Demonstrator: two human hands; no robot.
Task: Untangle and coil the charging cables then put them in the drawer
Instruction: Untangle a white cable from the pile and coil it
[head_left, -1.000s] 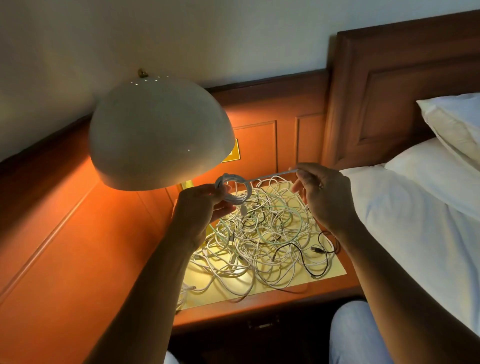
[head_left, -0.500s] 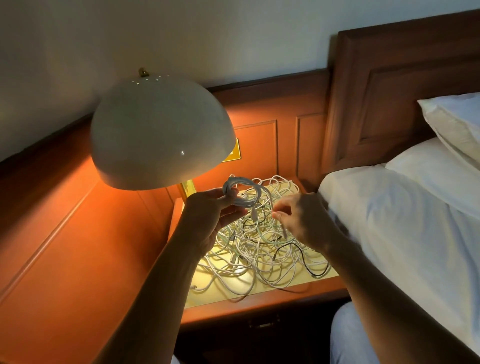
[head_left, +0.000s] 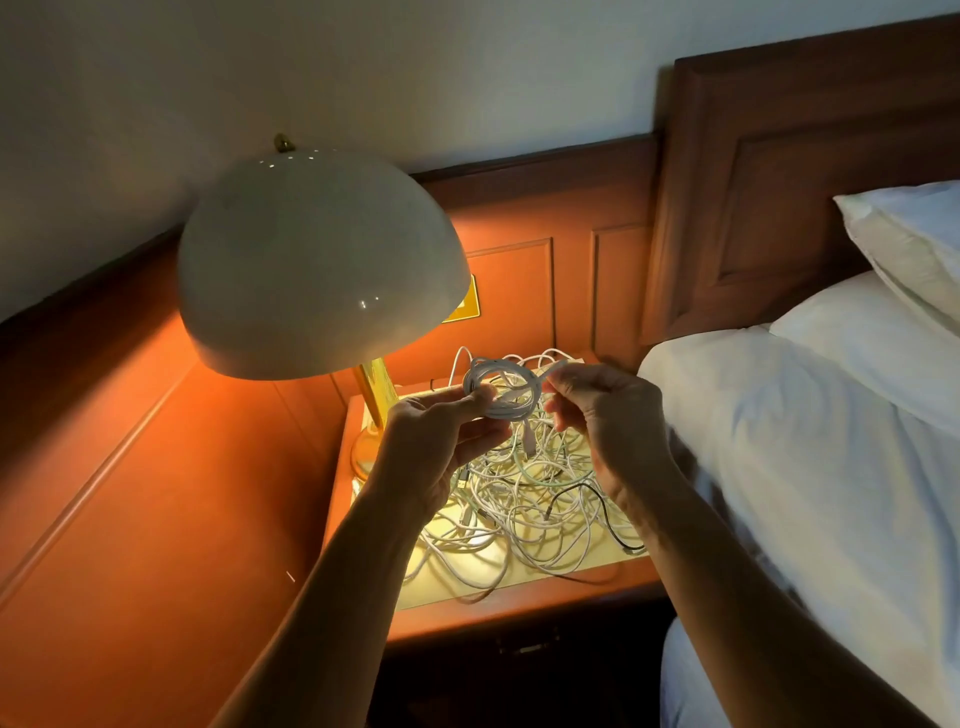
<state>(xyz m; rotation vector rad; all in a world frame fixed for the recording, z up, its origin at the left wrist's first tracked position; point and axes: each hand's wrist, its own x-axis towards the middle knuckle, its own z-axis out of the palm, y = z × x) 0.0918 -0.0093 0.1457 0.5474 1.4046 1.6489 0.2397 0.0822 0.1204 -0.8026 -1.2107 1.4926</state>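
A small white coil of charging cable (head_left: 501, 389) hangs in the air above the nightstand. My left hand (head_left: 436, 447) pinches the coil's left side between thumb and fingers. My right hand (head_left: 597, 415) pinches the cable's free end at the coil's upper right. Below them a tangled heap of white cables (head_left: 524, 499), with one black cable (head_left: 597, 504) at its right, lies on the nightstand top (head_left: 519, 587). A connector dangles from the coil. The drawer front (head_left: 524, 649) sits dark under the top, shut.
A lit lamp with a cream dome shade (head_left: 317, 265) and brass stem (head_left: 379, 389) stands at the nightstand's left rear. The bed (head_left: 810, 467) with white sheet and pillows borders the right. Wooden panelling (head_left: 135, 493) runs along the left and behind.
My right hand came back from the stretched-out cable end, dipped toward the heap, and now is up at the coil's right side. The coil in my left hand has gained turns.
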